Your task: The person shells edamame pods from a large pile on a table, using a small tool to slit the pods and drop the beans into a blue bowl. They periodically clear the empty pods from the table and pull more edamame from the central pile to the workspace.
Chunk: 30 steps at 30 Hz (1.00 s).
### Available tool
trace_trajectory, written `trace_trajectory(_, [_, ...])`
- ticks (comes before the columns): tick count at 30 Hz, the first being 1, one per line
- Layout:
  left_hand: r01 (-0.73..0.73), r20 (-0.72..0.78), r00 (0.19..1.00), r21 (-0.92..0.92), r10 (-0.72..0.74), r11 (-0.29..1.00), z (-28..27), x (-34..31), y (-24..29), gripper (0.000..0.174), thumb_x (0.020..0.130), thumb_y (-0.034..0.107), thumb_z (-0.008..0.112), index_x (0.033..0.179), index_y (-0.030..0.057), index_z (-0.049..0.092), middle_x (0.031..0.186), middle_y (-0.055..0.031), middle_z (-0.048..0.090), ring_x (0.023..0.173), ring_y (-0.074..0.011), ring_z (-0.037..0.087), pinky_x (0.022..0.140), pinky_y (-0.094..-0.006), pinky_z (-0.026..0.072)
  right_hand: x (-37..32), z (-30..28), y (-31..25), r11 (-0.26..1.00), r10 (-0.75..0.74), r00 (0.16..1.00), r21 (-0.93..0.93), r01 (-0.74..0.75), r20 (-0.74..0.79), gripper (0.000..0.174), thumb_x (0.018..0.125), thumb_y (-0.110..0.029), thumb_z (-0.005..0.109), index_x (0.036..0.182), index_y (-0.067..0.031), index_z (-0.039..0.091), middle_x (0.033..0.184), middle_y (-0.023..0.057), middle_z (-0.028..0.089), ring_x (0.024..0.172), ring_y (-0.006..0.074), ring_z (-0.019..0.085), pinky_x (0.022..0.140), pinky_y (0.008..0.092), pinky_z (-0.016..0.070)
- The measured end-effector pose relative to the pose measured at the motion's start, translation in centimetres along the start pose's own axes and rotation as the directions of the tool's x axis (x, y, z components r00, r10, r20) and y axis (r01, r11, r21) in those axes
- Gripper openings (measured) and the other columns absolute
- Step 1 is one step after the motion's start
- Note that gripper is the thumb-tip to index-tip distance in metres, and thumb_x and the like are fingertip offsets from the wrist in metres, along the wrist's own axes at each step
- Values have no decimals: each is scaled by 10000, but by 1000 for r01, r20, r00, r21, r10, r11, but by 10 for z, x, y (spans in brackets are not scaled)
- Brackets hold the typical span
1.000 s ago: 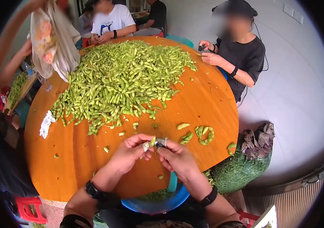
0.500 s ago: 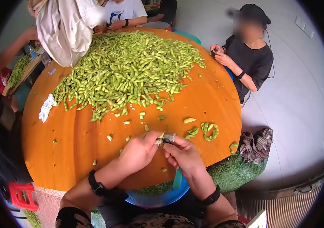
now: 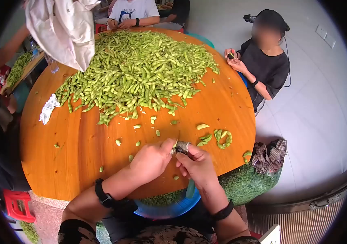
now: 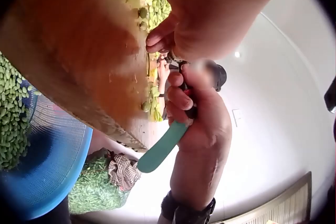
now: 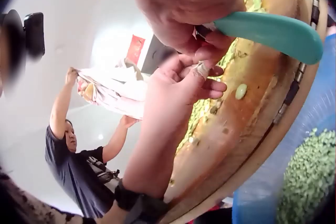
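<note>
Over the near edge of the table my two hands meet at the fingertips. The left hand [image 3: 151,160], its back turned up, pinches a small green bean pod [image 3: 175,144] between thumb and fingers. Curled in my right hand [image 3: 200,164] is a tool with a flat teal handle [image 4: 163,148] and a black part; its working end is hidden between the fingers. Grey wrapping [image 3: 183,146] covers a right fingertip, and whitish wrapping [image 5: 201,69] a left one. Several loose beans and pods lie around the hands, among them a bean [image 5: 241,91].
A big heap of green pods [image 3: 137,77] covers the far half of the round wooden table [image 3: 71,154]. Below its near edge is a blue basin [image 3: 169,211] of shelled beans. A person [image 3: 267,65] sits at the right. A pale sack [image 3: 65,30] is held up at the far left.
My left hand has rolled so its back faces up, staying at the right fingertips. The pale sack at the far left has swung and spread out. The head view has shifted slightly.
</note>
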State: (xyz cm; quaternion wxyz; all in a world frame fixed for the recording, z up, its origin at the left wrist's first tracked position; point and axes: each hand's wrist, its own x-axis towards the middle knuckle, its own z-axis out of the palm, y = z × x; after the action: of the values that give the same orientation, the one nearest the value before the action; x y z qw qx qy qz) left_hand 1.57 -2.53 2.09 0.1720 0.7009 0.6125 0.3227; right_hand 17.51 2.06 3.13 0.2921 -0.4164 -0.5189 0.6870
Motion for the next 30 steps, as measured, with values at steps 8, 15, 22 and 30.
trace_trajectory(8, [-162,-45,986,-7,161,987,12,4,-11,261,811,46,584,1043,10,470,842,-223,614,715,-440,605,613,-484,502,0,-12,3,934,181,978,294,-203,99,81,894,-106,598,961,-70,622,677,11,574,446,62,454,368,198,295])
trace_trajectory(15, [-150,-99,984,-11,148,989,13,6,-21,233,831,34,545,1061,26,512,869,-187,616,721,-376,633,625,-437,511,5,-9,7,902,206,968,355,-244,144,84,886,-105,608,958,-63,613,676,13,567,441,67,446,365,199,296])
trace_trajectory(22, [-68,-22,998,-330,65,941,14,11,-22,148,866,27,513,1013,19,515,817,-146,617,727,-293,642,654,-372,496,0,-6,6,991,104,995,86,-104,13,73,889,-74,584,946,-71,630,653,7,576,466,57,484,376,198,334])
trace_trajectory(30, [65,3,998,183,-67,981,13,4,5,160,772,13,569,925,14,520,851,-201,589,765,-411,603,664,-480,489,3,-12,26,787,-470,882,-464,406,-25,128,839,-28,573,953,-24,630,734,137,634,611,262,645,552,340,516])
